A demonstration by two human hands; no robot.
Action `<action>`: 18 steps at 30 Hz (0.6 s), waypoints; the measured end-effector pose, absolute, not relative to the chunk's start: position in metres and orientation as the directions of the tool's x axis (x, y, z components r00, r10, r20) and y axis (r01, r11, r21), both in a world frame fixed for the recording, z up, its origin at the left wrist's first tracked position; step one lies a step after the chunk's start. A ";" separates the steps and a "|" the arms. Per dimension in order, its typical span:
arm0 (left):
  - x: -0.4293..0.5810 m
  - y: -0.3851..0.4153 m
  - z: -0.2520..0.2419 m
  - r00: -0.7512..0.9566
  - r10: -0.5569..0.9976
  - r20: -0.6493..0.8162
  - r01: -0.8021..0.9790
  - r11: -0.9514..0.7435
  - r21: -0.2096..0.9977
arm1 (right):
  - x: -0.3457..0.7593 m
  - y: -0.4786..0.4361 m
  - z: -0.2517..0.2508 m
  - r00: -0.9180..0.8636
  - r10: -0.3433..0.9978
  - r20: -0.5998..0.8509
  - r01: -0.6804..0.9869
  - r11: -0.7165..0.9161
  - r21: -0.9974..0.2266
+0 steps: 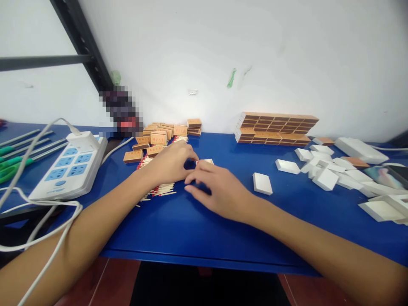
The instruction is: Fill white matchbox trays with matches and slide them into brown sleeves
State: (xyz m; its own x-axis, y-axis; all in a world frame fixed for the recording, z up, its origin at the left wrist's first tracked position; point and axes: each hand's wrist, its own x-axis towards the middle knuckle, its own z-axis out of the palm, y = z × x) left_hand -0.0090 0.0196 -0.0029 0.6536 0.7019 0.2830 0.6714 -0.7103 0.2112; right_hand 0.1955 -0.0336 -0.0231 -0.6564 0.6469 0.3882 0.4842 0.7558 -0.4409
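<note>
Both hands meet over the middle of the blue table. Between them sits a small matchbox tray (206,161) with pale sticks at its top, mostly covered by fingers. My left hand (174,163) curls in from the left, its thumb and fingertips closed at the tray. From the right, my right hand (219,187) has its bent fingers around the near side of that tray. Under and beside my left wrist lies a heap of loose red-tipped matches (164,190). Printed matchboxes (158,138) are piled behind the left hand. A single white tray (262,183) lies right of my right hand.
A neat stack of matchboxes (277,129) stands against the wall. Several white trays (327,178) are heaped at right, near a phone (384,176). At left are a power strip (68,168), white cables across my left forearm, and green-handled tools (15,170).
</note>
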 end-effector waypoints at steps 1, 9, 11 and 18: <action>-0.011 0.021 -0.004 0.648 0.706 0.287 0.676 -0.706 0.211 | 0.188 -0.037 -0.025 -0.663 0.653 0.366 0.479 0.746 -0.463; -0.018 0.030 -0.008 0.622 0.716 0.317 0.710 -0.687 0.158 | 0.166 -0.035 -0.033 -0.704 0.631 0.325 0.411 0.736 -0.538; -0.017 0.029 -0.008 0.628 0.711 0.316 0.703 -0.693 0.161 | 0.166 -0.036 -0.035 -0.717 0.606 0.343 0.392 0.758 -0.521; -0.016 0.028 -0.007 0.624 0.714 0.318 0.709 -0.688 0.153 | 0.163 -0.038 -0.039 -0.720 0.580 0.381 0.395 0.794 -0.462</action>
